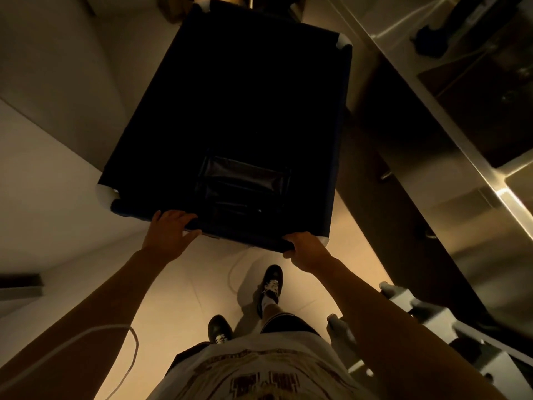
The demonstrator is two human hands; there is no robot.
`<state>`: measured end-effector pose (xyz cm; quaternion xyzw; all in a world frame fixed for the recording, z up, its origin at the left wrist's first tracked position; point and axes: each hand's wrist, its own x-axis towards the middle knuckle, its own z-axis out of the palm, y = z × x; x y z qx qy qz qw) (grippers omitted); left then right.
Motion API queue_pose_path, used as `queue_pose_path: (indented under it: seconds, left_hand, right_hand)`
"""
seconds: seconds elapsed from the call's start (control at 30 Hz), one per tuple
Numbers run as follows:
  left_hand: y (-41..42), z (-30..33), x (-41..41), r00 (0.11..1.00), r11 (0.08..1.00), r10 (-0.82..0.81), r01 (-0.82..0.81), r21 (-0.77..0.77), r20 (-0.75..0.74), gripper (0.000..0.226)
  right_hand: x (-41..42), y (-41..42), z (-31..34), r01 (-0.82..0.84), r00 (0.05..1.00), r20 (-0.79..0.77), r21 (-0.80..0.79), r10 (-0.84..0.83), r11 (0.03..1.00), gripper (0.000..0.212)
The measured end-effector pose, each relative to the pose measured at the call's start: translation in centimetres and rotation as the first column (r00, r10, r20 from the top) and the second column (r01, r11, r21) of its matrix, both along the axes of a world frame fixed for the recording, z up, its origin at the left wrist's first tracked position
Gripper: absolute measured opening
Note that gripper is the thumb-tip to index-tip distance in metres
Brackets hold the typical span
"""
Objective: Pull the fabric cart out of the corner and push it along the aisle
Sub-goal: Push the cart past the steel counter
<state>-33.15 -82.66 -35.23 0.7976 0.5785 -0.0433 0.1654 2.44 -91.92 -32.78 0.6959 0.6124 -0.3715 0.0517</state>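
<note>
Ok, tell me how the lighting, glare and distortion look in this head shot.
Head view: dim, warm yellow light; the fabric cart is nearly black, its inside detail lost. Glare streaks run along the steel counter on the right. Wide-angle distortion bends the walls and stretches the forearms. The left hand and right hand on the cart's near rim stay fairly sharp.

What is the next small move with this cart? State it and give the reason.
Probably a steady push forward, steering slightly left. Both the left hand and right hand already grip the near rail of the dark fabric cart, and its right side runs close to the steel counter.
</note>
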Motion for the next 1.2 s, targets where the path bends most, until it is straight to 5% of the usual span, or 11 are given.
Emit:
queue_pose_path:
  seconds: [0.47,0.73,1.2]
  left_hand:
    - [6.2,0.1,6.8,0.972,0.974,0.226,-0.225,-0.015,0.064,0.047]
    - [9.4,-0.4,9.3,0.930,0.944,0.328,-0.330,-0.019,0.166,0.048]
    - [20.3,-0.7,10.5,0.902,0.913,0.408,-0.404,-0.055,0.144,0.049]
  right_hand:
    - [7.7,12.1,-0.3,-0.122,0.992,-0.004,-0.002,0.122,0.992,0.042]
    - [6.4,16.8,-0.6,-0.169,0.982,-0.054,0.170,0.181,0.971,0.044]
    - [6.6,28.6,1.4,-0.021,0.999,-0.033,0.237,0.030,0.971,0.036]
